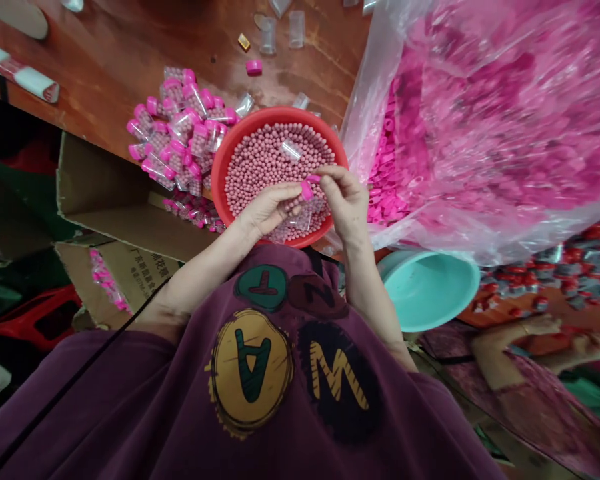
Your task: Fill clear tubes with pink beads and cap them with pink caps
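Over a red bowl (pixel 219 180) full of small pink beads (pixel 260 160), my two hands meet. My left hand (pixel 273 205) is closed round a small container with a bright pink cap (pixel 307 191); the fingers hide much of its body. Between the thumb and finger of my right hand (pixel 347 197) is a small bright pink plastic piece (pixel 313 179), touching or just beside that cap. A clear empty tube (pixel 291 150) lies on the beads, and more clear plastic shows under my hands.
Left of the bowl is a heap of bead-filled containers with pink caps (pixel 180 127), above a cardboard box (pixel 110 193). A plastic bag of pink parts (pixel 480 113) lies right, near a turquoise basin (pixel 430 290). Another person's arm (pixel 500 353) is at lower right.
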Tool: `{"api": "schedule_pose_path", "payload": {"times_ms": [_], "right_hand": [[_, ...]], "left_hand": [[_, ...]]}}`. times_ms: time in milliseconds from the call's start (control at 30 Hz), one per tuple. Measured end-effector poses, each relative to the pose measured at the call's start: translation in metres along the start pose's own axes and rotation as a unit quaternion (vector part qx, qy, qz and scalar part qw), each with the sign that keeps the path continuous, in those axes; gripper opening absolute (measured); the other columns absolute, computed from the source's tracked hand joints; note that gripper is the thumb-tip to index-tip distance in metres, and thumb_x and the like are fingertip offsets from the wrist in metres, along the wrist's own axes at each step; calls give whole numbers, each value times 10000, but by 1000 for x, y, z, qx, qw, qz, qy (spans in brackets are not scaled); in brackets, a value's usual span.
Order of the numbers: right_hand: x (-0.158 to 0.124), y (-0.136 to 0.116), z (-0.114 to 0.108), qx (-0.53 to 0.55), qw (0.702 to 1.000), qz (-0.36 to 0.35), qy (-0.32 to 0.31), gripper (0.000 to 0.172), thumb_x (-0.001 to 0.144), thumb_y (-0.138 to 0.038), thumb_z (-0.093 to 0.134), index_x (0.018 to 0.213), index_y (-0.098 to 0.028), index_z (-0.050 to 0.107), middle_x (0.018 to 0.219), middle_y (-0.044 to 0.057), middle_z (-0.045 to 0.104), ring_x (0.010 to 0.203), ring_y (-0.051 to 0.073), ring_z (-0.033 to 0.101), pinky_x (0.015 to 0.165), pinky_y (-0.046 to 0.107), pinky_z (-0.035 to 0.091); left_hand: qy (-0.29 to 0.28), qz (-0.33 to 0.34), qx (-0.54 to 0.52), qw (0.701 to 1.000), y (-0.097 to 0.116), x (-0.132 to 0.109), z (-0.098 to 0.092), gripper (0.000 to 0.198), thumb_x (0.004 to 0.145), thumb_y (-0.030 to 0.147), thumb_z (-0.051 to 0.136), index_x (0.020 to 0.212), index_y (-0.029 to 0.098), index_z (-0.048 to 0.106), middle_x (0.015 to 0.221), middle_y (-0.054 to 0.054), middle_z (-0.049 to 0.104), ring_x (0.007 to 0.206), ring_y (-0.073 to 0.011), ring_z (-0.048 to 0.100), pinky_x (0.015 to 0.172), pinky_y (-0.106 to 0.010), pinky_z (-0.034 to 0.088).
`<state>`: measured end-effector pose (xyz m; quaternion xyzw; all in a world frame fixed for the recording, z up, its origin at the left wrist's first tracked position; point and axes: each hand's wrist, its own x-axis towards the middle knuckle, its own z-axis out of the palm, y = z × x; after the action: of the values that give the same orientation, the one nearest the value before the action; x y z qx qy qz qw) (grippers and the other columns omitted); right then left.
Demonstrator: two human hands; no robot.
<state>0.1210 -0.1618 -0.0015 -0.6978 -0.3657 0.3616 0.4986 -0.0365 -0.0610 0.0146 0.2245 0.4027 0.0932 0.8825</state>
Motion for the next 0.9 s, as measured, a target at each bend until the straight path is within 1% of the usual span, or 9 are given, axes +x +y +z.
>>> {"api": "schedule_pose_path", "payload": {"times_ms": [67, 133, 200, 400, 567, 667, 767, 833, 900], "right_hand": [[-15, -1, 1, -68, 997, -44, -19, 652, 978, -800, 759, 1436, -337, 732, 1488, 77, 761, 1448, 319, 691, 1306, 586, 558], [-29, 5, 7, -137, 987, -83, -31, 891, 900, -772, 863, 1612, -305, 601, 1669, 129, 643, 1591, 390, 587, 1388, 677, 456], [-36, 16, 15, -177, 978, -110, -26, 987, 918, -690, 878, 1704, -249, 474, 1724, 180, 572, 1632, 424, 544, 1407, 719, 413], [-30, 38, 18, -230, 956, -181, -9, 830, 973, -485, 817, 1669, -230, 444, 1584, 189, 666, 1510, 393, 637, 1319, 688, 525], [-32, 39, 27, -254, 960, -115, -33, 719, 924, -344, 780, 1585, -187, 546, 1499, 200, 704, 1446, 413, 657, 1297, 732, 509], [-40, 40, 41, -243, 964, -76, -74, 710, 903, -284, 769, 1567, -137, 563, 1483, 233, 708, 1429, 417, 669, 1288, 710, 523], [-43, 40, 49, -183, 967, -64, -164, 822, 917, -309, 800, 1652, -121, 484, 1641, 261, 625, 1537, 403, 617, 1316, 643, 532], [-34, 40, 49, -169, 968, -54, -179, 802, 977, -392, 792, 1673, -150, 475, 1685, 246, 600, 1575, 386, 595, 1341, 625, 517], [-13, 43, 47, -192, 973, -32, -125, 634, 1072, -427, 689, 1631, -170, 534, 1641, 233, 636, 1560, 367, 609, 1354, 621, 503]], "left_hand": [[25, 0, -11, 1000, -2, 3, 2, 141, 1001, 196, 761, 863, 172, 770, 759, 8, 680, 659, -87, 589, 709, -247, 548], [37, 0, -12, 999, -6, 7, 4, 126, 1019, 245, 762, 914, 180, 786, 811, 3, 723, 720, -109, 644, 809, -288, 596], [37, 2, -13, 999, -12, 10, 3, 126, 1015, 292, 785, 957, 183, 807, 856, -7, 757, 782, -134, 687, 894, -330, 621], [24, 24, 35, 999, -22, 11, -8, 197, 1000, 397, 819, 1019, 201, 831, 966, -51, 808, 970, -205, 758, 1016, -395, 630], [21, 118, 166, 979, -34, 16, -18, 361, 925, 386, 891, 1216, 190, 809, 1226, -83, 842, 1189, -220, 763, 1160, -383, 580], [58, 140, 280, 948, -43, 16, -26, 325, 943, 318, 832, 1228, 168, 784, 1168, -98, 843, 1206, -254, 769, 1167, -414, 575], [128, 170, 390, 896, -39, -3, -49, 259, 987, 287, 747, 1220, 180, 776, 1179, -106, 834, 1185, -268, 765, 1147, -434, 586], [210, 225, 457, 834, -26, -29, -74, 336, 994, 290, 748, 1317, 199, 750, 1323, -115, 802, 1240, -269, 740, 1162, -438, 580], [315, 254, 503, 764, -10, -58, -103, 402, 1025, 297, 724, 1414, 196, 703, 1338, -119, 765, 1218, -266, 728, 1149, -453, 587]]}}
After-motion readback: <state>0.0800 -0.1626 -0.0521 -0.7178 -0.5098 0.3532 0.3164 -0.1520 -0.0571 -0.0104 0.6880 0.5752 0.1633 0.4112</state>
